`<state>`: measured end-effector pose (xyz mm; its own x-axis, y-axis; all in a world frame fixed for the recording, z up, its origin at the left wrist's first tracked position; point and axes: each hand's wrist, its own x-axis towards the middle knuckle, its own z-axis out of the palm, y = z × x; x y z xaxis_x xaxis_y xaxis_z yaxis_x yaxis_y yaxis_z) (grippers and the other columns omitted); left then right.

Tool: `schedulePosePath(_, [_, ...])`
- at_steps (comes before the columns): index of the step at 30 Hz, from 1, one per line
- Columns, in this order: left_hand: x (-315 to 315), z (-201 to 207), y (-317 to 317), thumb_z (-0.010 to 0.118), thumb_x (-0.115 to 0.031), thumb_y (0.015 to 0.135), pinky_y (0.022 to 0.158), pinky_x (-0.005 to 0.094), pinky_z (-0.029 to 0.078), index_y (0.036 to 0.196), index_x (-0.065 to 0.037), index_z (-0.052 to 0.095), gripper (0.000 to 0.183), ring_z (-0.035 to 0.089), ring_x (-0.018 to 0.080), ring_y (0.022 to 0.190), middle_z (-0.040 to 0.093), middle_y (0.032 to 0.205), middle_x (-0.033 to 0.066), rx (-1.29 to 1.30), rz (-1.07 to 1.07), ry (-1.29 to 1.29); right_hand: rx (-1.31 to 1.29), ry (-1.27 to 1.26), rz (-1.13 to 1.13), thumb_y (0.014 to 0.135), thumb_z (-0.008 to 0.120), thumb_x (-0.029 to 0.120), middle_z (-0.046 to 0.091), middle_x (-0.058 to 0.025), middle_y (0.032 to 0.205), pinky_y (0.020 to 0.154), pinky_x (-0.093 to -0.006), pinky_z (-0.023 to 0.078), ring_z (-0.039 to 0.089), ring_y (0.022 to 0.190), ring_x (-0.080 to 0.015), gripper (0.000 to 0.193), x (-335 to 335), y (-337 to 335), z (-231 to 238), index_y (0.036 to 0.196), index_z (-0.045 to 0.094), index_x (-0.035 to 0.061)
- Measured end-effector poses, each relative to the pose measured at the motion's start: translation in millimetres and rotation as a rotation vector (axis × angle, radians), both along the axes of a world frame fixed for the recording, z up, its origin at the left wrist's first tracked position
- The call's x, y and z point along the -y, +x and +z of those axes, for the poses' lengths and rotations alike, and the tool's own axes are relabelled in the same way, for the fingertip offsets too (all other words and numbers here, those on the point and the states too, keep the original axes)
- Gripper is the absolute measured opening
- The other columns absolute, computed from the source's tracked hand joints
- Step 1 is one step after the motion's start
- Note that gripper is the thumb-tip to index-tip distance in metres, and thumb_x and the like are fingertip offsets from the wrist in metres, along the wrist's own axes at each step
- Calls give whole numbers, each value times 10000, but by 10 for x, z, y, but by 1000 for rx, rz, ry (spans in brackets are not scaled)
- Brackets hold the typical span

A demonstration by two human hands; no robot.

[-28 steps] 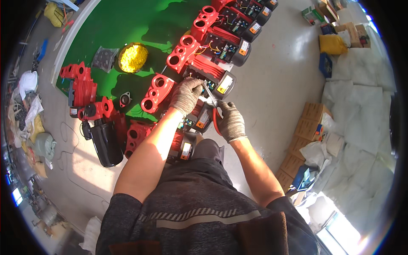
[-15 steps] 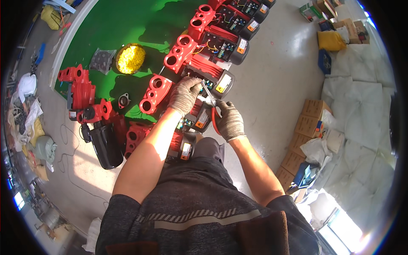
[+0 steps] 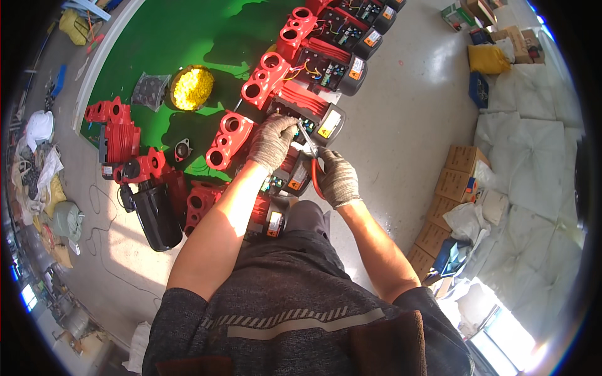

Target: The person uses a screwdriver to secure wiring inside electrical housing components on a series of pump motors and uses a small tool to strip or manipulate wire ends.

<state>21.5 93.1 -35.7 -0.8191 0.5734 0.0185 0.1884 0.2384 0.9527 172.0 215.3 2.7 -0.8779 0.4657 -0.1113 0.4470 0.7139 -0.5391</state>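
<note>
In my gloved right hand (image 3: 339, 178) is a pair of long-nosed pliers (image 3: 306, 134) with red handles, held closed around the grips. The metal jaws point up and left, to the fingertips of my gloved left hand (image 3: 274, 143). Those left fingers are pinched together over the open black terminal box (image 3: 308, 123) of a red pump (image 3: 229, 139). Whatever they hold is too small or too hidden to make out. Circuit-board parts show inside the box, and a yellow label sits on its rounded end cover.
More red pumps with open boxes and loose wires (image 3: 326, 66) line the green bench (image 3: 235, 37). A bowl of yellow parts (image 3: 193, 88), a dark plastic bag (image 3: 150, 89), an oval flange (image 3: 182, 150) and a black cylinder (image 3: 157, 216) are leftward. Cardboard boxes (image 3: 453, 183) stand right.
Both hands and the pliers stay almost in place at the terminal box, with only a very slight shift of the right hand.
</note>
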Motion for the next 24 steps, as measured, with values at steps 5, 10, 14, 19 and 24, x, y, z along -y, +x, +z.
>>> schedulePosePath(5, [-4, 31, 5, 669, -31, 897, 873, 336, 509, 1056, -27, 708, 163, 650, 243, 932, 671, 996, 103, 23, 5, 6, 15, -19, 1, 855, 749, 364, 680, -211, 955, 752, -459, 533, 662, 868, -415, 428, 4, -16, 40, 1113, 674, 32])
schedulePosePath(10, [0, 41, 0, 643, 8, 919, 846, 292, 512, 1065, -15, 698, 157, 625, 173, 917, 647, 994, 73, -15, -25, -11, 68, -23, 31, 887, 680, 437, 688, -214, 1061, 813, -474, 537, 668, 944, -408, 462, -42, -4, 49, 1161, 662, 66])
schedulePosePath(14, [-3, 88, 15, 681, 4, 893, 837, 293, 518, 1035, -26, 680, 145, 624, 157, 931, 656, 1007, 59, 77, 0, -33, 125, -25, 18, 887, 676, 451, 698, -207, 1018, 795, -470, 536, 673, 924, -402, 457, -26, -42, 110, 1141, 666, 71])
schedulePosePath(19, [-32, 128, 13, 726, -7, 862, 821, 290, 529, 1006, -39, 668, 158, 627, 134, 921, 673, 992, 42, 242, 43, 10, 144, -86, 4, 896, 666, 451, 701, -214, 978, 771, -472, 538, 677, 899, -407, 443, -18, -33, 69, 1128, 668, 74])
schedulePosePath(24, [-19, 46, -19, 716, -9, 874, 817, 287, 534, 995, -32, 683, 127, 638, 126, 875, 679, 946, 41, 175, 56, 42, 131, -75, 5, 894, 671, 445, 700, -211, 984, 768, -475, 540, 677, 893, -408, 432, -16, -52, 38, 1120, 668, 77])
